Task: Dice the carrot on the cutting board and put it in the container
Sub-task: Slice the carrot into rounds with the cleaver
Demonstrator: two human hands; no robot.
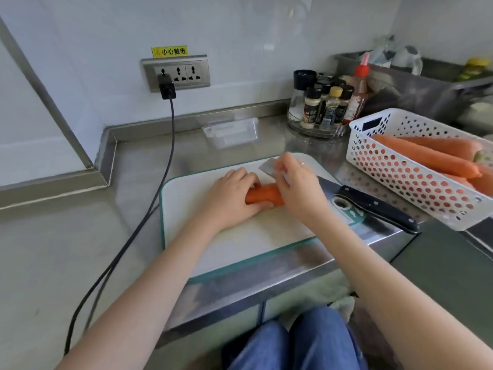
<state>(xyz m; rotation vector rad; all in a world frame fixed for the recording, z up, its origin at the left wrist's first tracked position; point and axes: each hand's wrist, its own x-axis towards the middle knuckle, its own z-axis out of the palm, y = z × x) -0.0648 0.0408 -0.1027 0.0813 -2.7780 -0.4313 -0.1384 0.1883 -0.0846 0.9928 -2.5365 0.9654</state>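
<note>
Left hand (230, 194) of ours curls over the stubby orange carrot piece (262, 194), pinning it flat on the white, teal-edged plastic cutting board (240, 241) at the front of the steel desk (66, 236). Our right hand (296, 186) meets the carrot's other end, fingers bent, and we cannot tell whether it grips the carrot or the broad steel cleaver with a black handle (373, 205) that lies flat beneath it. We judge no dice are cut yet. The clear plastic lidded container (230, 130) sits well apart by the back wall. The round carrot could roll under the blade, and our fingertips close to the edge risk a nick. A white perforated plastic basket of whole carrots (416, 166) stands to the right.
</note>
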